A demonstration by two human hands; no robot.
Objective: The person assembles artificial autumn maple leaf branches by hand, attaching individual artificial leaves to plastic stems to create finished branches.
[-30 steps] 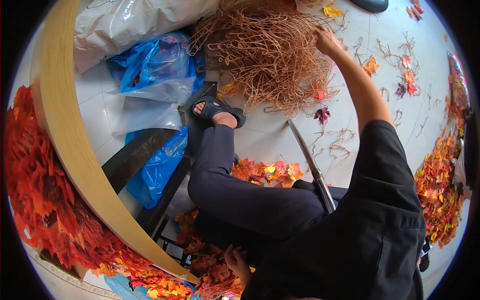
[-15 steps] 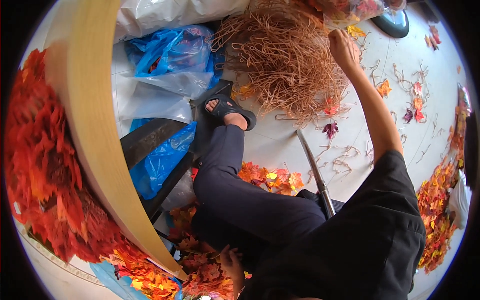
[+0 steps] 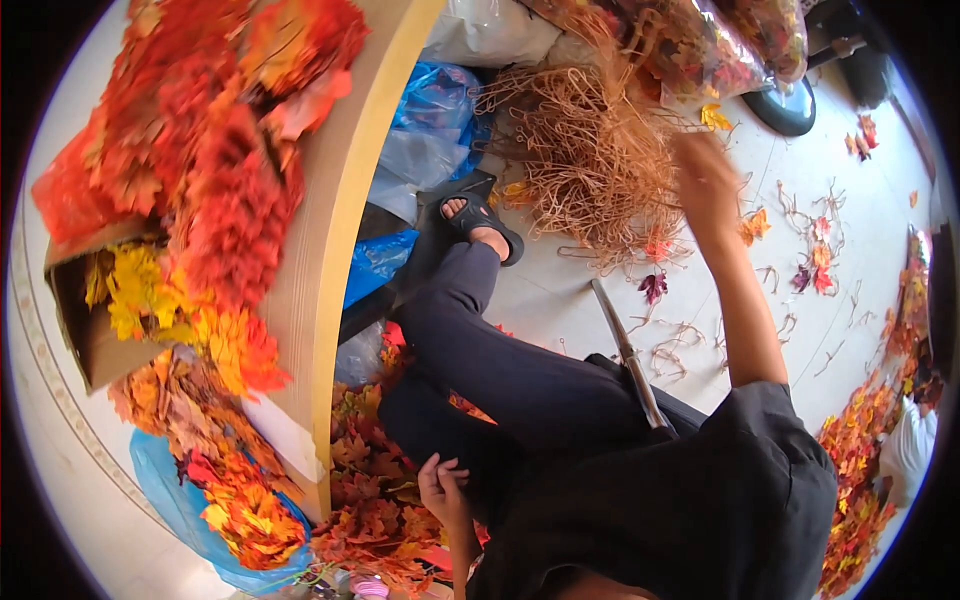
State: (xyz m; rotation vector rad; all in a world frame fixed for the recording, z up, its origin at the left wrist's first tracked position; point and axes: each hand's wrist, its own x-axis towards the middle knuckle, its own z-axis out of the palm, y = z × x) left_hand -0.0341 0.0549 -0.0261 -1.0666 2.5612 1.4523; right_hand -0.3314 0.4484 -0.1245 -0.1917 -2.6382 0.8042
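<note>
My right hand [image 3: 708, 188] is at the right edge of a tangled pile of thin brown stems [image 3: 590, 150]. Motion smears its fingers, so I cannot see whether they hold anything. Close to my lap, my left hand [image 3: 443, 487] is raised with fingers loosely bent and apart, and nothing shows in it. Beside it lie orange and red artificial maple leaves [image 3: 375, 450]. A dark purple leaf [image 3: 653, 289] and an orange leaf [image 3: 754, 226] rest on the floor near the stem pile.
At left, a tan board edge [image 3: 345, 220] stands beside bundles of red leaves [image 3: 235, 200] and a cardboard box [image 3: 110, 345] with yellow leaves. Blue plastic bags [image 3: 430, 110] lie behind the board. A metal bar [image 3: 625, 350] slants by my leg. More leaves [image 3: 865, 480] line the right.
My right hand has moved slightly down and right from the pile's upper right edge. The left hand has risen a little. My view has shifted, showing more of the leaf bundles at left.
</note>
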